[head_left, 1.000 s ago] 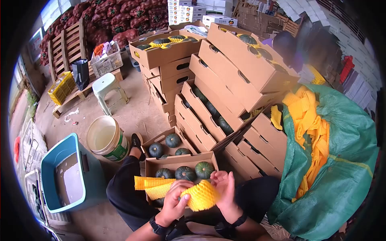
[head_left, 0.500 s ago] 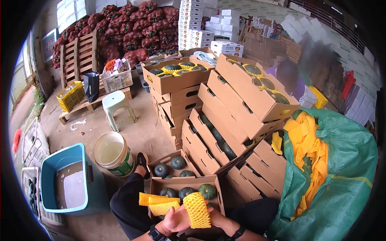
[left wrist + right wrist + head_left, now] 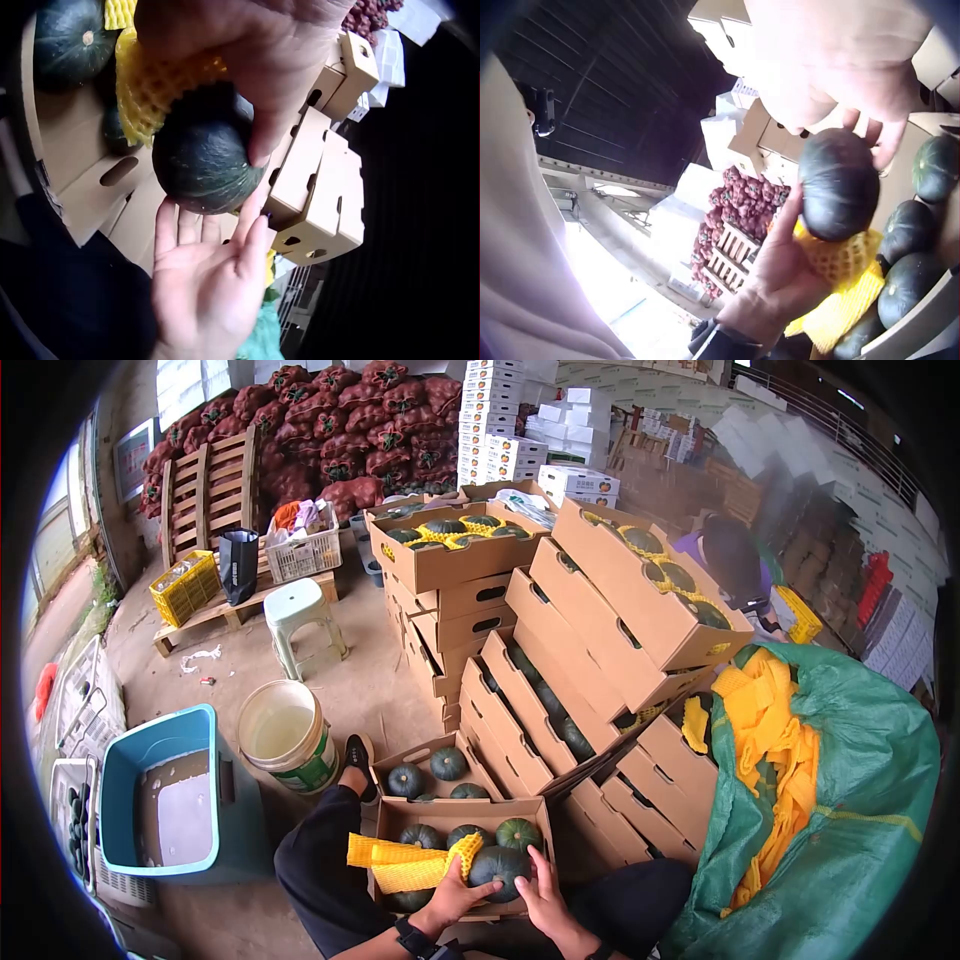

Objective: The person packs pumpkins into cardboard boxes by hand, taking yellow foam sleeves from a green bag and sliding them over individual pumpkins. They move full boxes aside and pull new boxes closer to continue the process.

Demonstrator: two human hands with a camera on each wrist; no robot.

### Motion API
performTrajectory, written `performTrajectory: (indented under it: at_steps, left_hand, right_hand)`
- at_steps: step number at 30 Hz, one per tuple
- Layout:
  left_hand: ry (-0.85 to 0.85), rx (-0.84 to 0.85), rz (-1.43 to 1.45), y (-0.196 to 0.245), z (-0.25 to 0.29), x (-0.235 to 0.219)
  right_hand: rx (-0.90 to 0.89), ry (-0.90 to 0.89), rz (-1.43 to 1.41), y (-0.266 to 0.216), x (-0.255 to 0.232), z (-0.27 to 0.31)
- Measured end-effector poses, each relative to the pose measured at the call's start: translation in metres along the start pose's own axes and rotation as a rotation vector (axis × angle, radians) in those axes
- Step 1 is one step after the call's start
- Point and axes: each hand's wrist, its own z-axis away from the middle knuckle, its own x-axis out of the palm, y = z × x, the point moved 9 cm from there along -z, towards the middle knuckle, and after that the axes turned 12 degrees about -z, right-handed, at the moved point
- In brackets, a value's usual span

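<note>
A dark green pumpkin [image 3: 500, 872] is held between both hands above an open box [image 3: 548, 826]. My left hand [image 3: 452, 900] grips its left side, thumb on the skin, with a yellow foam net [image 3: 466, 850] bunched between its fingers and the pumpkin. The fingers and thumb of my right hand [image 3: 548, 905] hold the right side. In the left wrist view the net [image 3: 139, 90] lies against one side of the pumpkin [image 3: 206, 161]. Flat yellow nets [image 3: 398, 864] lie over the box's left part, beside several pumpkins [image 3: 518, 833].
A second box with pumpkins [image 3: 448, 764] stands just beyond. Stacked cartons [image 3: 590, 630] rise behind, leaning. A green sack [image 3: 860, 760] of yellow nets is at the right; a white bucket [image 3: 315, 758] and a blue tub [image 3: 240, 820] stand at the left.
Earlier my hands had only the yellow net, which was spread and turned. Now a pumpkin is between them and the net is bunched at my left hand. The head view has shifted upward.
</note>
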Motion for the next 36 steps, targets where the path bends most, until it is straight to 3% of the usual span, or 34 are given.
performTrajectory:
  at_steps: [1, 3, 4, 5, 7, 10, 11, 12, 13, 14, 15, 17, 19, 21, 23, 24, 25, 27, 28, 31, 32, 34, 36]
  left_hand:
    - [-0.119, 0.042, 0.281, 0.015, 0.001, 0.001]
    - [-0.234, 0.004, 0.729, 0.017, 0.008, 0.011]
    - [-0.314, 0.015, 0.815, 0.022, 0.014, 0.02]
    - [-0.391, 0.023, 0.898, 0.027, 0.021, 0.03]
    - [-0.474, 0.006, 0.964, 0.036, 0.035, 0.038]
    - [-0.555, -0.023, 0.954, 0.037, 0.042, 0.031]
    - [-0.515, -0.012, 0.868, 0.041, 0.043, 0.026]
    - [-0.446, -0.006, 0.775, 0.049, 0.043, 0.023]
    - [-0.36, 0.053, 0.667, 0.046, 0.038, 0.021]
    - [-0.275, 0.102, 0.658, 0.045, 0.033, 0.019]
    - [-0.182, 0.099, 0.69, 0.047, 0.032, 0.017]
    - [-0.044, 0.097, 0.636, 0.043, 0.027, 0.012]
    - [0.022, 0.188, 0.505, 0.04, 0.023, 0.006]
    - [0.003, 0.19, 0.458, 0.038, 0.023, 0.005]
    - [-0.038, 0.259, 0.295, 0.04, 0.023, 0.002]
    - [-0.061, 0.309, 0.183, 0.042, 0.024, 0.001]
    - [-0.083, 0.354, 0.072, 0.045, 0.024, 0.002]
    - [-0.15, 0.309, 0.146, 0.044, 0.026, 0.002]
    - [-0.163, 0.302, 0.169, 0.044, 0.025, -0.001]
    - [-0.184, 0.18, 0.38, 0.039, 0.025, -0.006]
    - [-0.189, 0.124, 0.438, 0.03, 0.022, -0.005]
    - [-0.246, 0.091, 0.54, 0.015, 0.017, -0.003]
    - [-0.432, 0.025, 0.969, 0.015, 0.033, 0.015]
  right_hand:
    - [0.104, 0.011, -0.243, -0.002, -0.01, 0.004]
    - [0.53, 0.209, -0.882, 0.023, -0.013, 0.017]
    - [0.667, 0.096, -1.043, 0.036, 0.008, 0.027]
    - [0.89, -0.187, -1.245, 0.044, 0.044, 0.041]
    - [0.994, -0.509, -1.616, 0.009, 0.08, 0.059]
    - [0.617, -0.373, -1.559, -0.013, 0.046, 0.011]
    - [0.583, -0.279, -1.509, -0.014, 0.033, -0.004]
    - [0.478, -0.064, -1.454, -0.013, 0.012, -0.013]
    - [0.392, 0.064, -1.263, -0.017, -0.004, -0.026]
    - [0.189, 0.232, -0.716, 0.002, -0.03, -0.032]
    - [0.005, 0.388, -0.341, -0.022, -0.046, -0.034]
    - [-0.108, 0.486, 0.019, -0.052, -0.054, -0.02]
    - [-0.296, 0.447, 0.117, -0.076, -0.046, -0.016]
    - [-0.033, 0.363, -0.115, -0.036, -0.037, -0.017]
    - [-0.058, 0.188, -0.07, -0.044, -0.021, -0.02]
    - [-0.066, 0.058, -0.288, -0.051, -0.005, -0.024]
    - [0.107, 0.035, -0.489, -0.033, 0.002, -0.023]
    - [0.575, 0.118, -1.117, 0.021, 0.016, -0.018]
    - [0.704, 0.04, -1.291, 0.023, 0.028, -0.012]
    - [0.268, -0.005, -0.846, -0.028, 0.02, -0.013]
    - [0.257, 0.0, -0.79, -0.02, 0.022, -0.008]
    - [0.333, 0.062, -0.992, -0.011, 0.026, -0.002]
    - [0.405, 0.073, -1.185, -0.008, 0.029, -0.003]
